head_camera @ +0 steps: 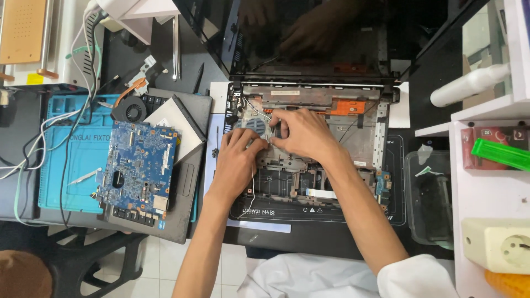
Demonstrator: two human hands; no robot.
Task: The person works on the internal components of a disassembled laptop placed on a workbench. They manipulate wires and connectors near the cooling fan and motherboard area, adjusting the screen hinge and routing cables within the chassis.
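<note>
— While both hands are working inside the opened laptop (331, 160), what is each one doing?

— The left hand (234, 160) is lying palm down on the left part of the stripped base, its fingers curling together and pressing just below the round speaker grille (255, 126). A thin white wire (253, 185) is running under its wrist. The right hand (303, 132) is reaching across, fingertips bunching together in a pinch at something small beside that grille; I cannot tell what.

— Are the hands touching?

— Their fingertips are meeting, or nearly, right at the grille.

— And where is the laptop sitting?

— It is lying on a dark work mat (397, 209), its black screen (309, 38) tilting back and reflecting the hands. An orange part (349, 106) is showing near the hinge.

— What is lying to the left?

— A blue circuit board (139, 168) is resting on a grey laptop cover (185, 182), with a black fan (129, 108) just above it and a teal mat (77, 165) beneath. A green tool (499, 154) is sitting on the white shelf (480, 193) at the right.
</note>
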